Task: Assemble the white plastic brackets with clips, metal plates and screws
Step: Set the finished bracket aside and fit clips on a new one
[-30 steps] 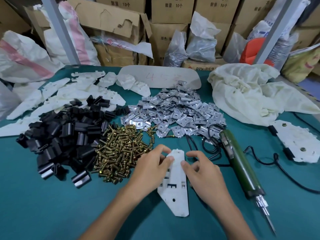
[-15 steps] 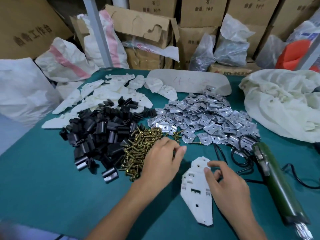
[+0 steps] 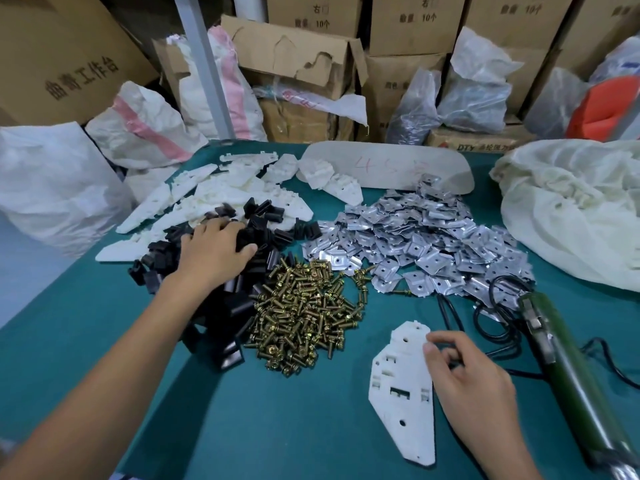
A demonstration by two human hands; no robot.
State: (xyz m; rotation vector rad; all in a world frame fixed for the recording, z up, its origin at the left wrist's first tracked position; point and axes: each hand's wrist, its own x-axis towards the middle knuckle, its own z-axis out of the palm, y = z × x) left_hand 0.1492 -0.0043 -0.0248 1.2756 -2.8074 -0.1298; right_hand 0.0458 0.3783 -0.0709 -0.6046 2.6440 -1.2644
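White plastic bracket [image 3: 403, 403] lies flat on the green table [image 3: 277, 427], near the front and right of centre. It sits where it did half a second ago. The left hand [image 3: 211, 251] has left the screws [image 3: 304, 313] and now lies farther out on the pile of black clips [image 3: 258, 207], fingers bent down among them; whether it grips one cannot be told. The right hand [image 3: 474, 389] stays at the bracket's right edge, fingers loosely curled, one fingertip touching that edge and nothing held.

Its long axis runs near to far. The narrow rounded end points away toward the metal plates [image 3: 415, 233], and the tapered end points at the person, leaning slightly right.

Bare table lies in front of and left of the bracket. An electric screwdriver [image 3: 568, 368] and its black cable [image 3: 450, 317] lie close on the right. The screws are just beyond on the left.
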